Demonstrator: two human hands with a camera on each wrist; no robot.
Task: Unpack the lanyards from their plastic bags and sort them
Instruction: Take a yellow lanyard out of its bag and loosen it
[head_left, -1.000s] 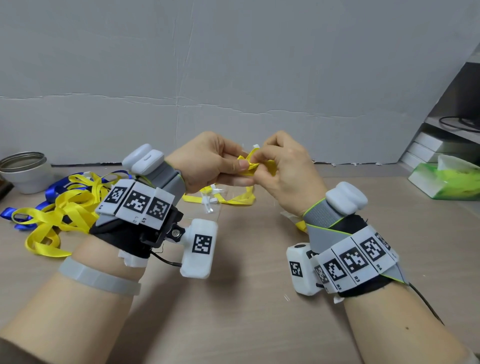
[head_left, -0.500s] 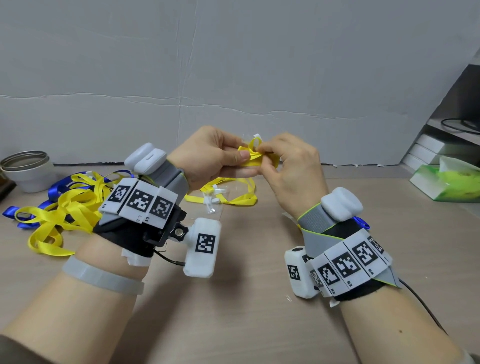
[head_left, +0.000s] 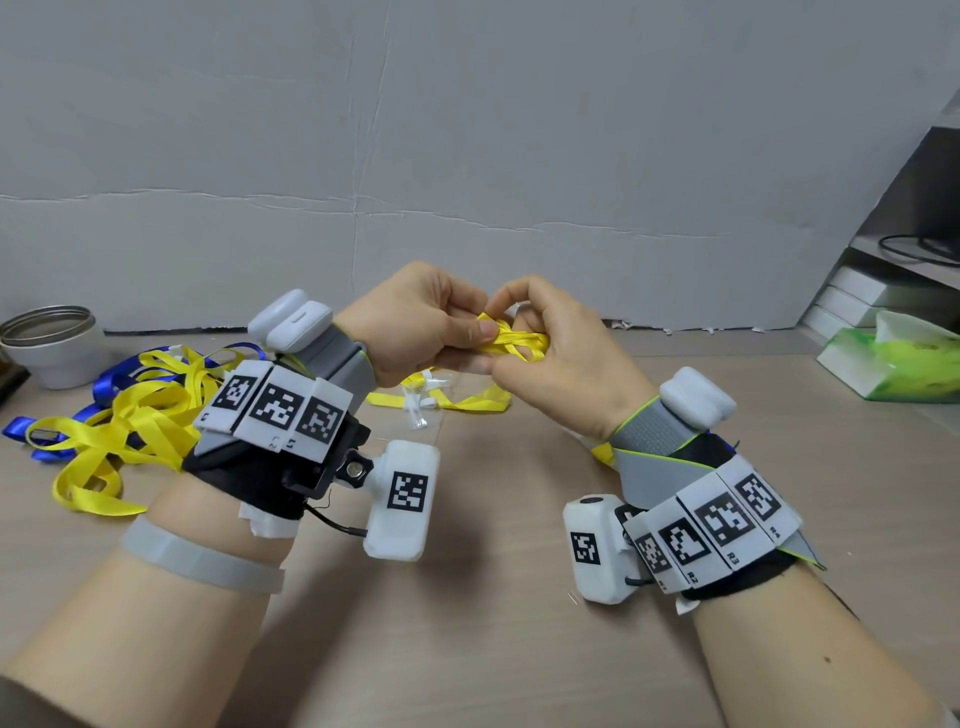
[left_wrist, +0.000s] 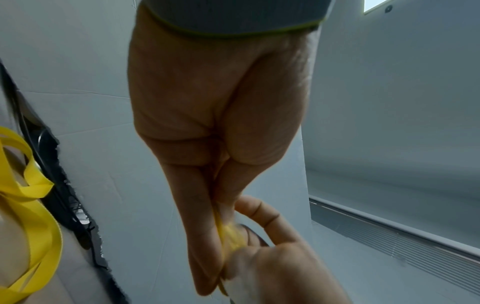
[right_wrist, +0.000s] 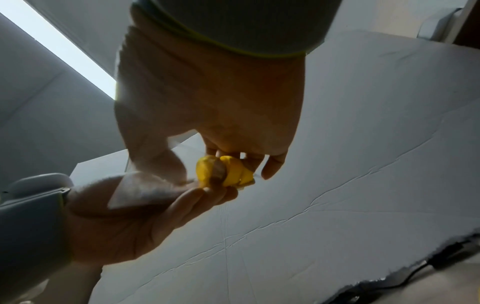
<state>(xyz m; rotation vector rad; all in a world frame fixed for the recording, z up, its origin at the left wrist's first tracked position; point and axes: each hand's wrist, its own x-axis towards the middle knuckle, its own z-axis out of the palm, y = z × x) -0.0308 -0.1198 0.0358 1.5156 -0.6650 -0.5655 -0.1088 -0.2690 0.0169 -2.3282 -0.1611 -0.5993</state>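
Note:
Both hands are raised above the table and meet on a folded yellow lanyard (head_left: 514, 340) in a clear plastic bag. My left hand (head_left: 426, 322) pinches its left end between thumb and fingers. My right hand (head_left: 550, 348) grips its right end, fingers curled round it. In the right wrist view the yellow lanyard (right_wrist: 226, 171) bulges between the fingertips and the clear bag (right_wrist: 140, 191) lies across the left hand's palm. The left wrist view shows only a blurred strip of the yellow lanyard (left_wrist: 228, 236) between the fingers. How far the bag is open is not visible.
A heap of loose yellow lanyards (head_left: 119, 431) lies on blue lanyards (head_left: 47, 431) at the left. Another yellow lanyard with white clips (head_left: 441, 400) lies behind my hands. A metal-rimmed cup (head_left: 52, 343) stands far left, a green tissue pack (head_left: 898, 364) far right. A grey wall closes the back.
Both hands have risen slightly and kept working the yellow lanyard between the fingertips. The right hand's fingers have shifted over its right end. The white clip that stuck up earlier is now hidden.

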